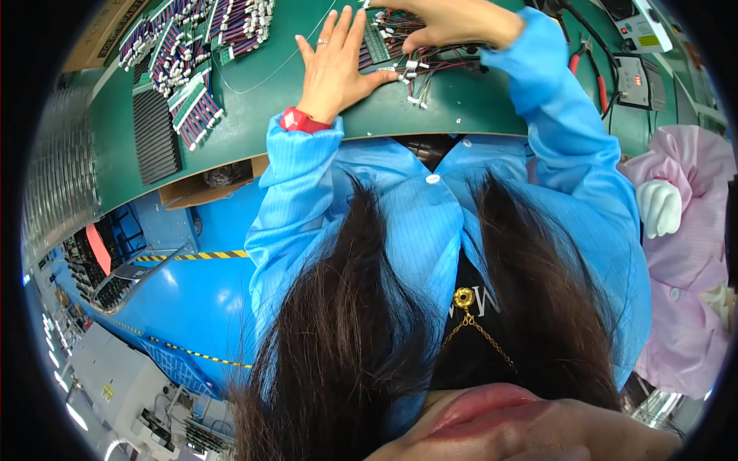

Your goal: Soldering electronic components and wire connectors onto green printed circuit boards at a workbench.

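My left hand lies palm down on the green work table, fingers spread, with a ring on one finger. Its thumb reaches the white connectors of a bunch of thin red and black wires. A narrow green circuit board lies between my hands among these wires. Over the wires from the right comes my right hand, thumb and forefinger apart. The frame's upper edge cuts off part of it, and its fingertips are near a small white piece at the board's far end.
Several wire harnesses on green boards lie at the left, by a black ridged tray. Red-handled pliers and a grey box with a lit display are at the right. A person in a pink garment is close on the right.
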### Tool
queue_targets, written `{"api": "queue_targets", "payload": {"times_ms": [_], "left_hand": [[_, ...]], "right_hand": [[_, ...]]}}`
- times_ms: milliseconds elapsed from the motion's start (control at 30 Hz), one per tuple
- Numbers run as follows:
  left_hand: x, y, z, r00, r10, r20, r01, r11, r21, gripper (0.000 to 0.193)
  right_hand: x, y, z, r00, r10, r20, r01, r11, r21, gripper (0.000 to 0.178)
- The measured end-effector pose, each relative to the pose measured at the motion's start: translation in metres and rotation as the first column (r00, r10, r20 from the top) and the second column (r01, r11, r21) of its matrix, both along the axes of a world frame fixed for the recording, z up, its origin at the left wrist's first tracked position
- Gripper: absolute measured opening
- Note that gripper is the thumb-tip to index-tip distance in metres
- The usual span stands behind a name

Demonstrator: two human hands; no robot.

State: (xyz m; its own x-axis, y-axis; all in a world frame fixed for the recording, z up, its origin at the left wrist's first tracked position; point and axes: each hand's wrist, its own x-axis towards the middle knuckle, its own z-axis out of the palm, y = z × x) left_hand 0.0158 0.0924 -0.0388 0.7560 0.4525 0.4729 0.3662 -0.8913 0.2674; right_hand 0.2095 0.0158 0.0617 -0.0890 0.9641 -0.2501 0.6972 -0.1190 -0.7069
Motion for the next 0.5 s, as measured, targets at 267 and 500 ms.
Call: {"api": "queue_targets", "payload": {"times_ms": [267, 500], "left_hand": [[0.007, 0.029, 0.003, 0.997, -0.074, 0.009, 0.075, 0.992, -0.101, 0.05], [0.024, 0.051, 0.043, 0.957, -0.143, -0.254, 0.005, 0.878, -0.478, 0.037]], "right_hand": [[0.018, 0.014, -0.058, 0.996, 0.087, 0.013, -0.087, 0.995, 0.039, 0.069], [0.025, 0.008, -0.054, 0.992, 0.041, 0.115, -0.05, 0.996, 0.078, 0.068]]}}
